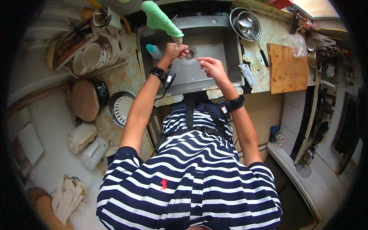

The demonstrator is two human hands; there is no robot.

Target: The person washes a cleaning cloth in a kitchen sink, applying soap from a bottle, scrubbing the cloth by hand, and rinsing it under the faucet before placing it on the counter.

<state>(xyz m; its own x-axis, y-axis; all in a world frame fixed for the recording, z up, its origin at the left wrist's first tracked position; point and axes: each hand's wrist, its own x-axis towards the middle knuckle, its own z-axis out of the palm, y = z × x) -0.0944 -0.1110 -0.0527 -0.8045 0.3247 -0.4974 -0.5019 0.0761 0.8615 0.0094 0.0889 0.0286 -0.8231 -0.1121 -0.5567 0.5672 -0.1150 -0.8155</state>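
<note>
Over the metal sink (210,69), my left hand (176,51) is closed around the handle end of a green fluffy duster (161,20), whose head points up and left. My right hand (211,67) hangs above the basin to the right, fingers partly curled and thumb near the forefinger, with nothing visible between them. The drain strainer (190,54) lies between the two hands. A bottle with a teal cap (154,51) is in the basin's left part, beside my left hand. Each wrist wears a strapped device.
Right of the sink are metal bowls (234,23) with a ladle, a folded cloth (247,74) and a wooden cutting board (287,70). On the left stand a dish rack (100,67) with bowls, a strainer bowl (124,110) and two kettles (95,153).
</note>
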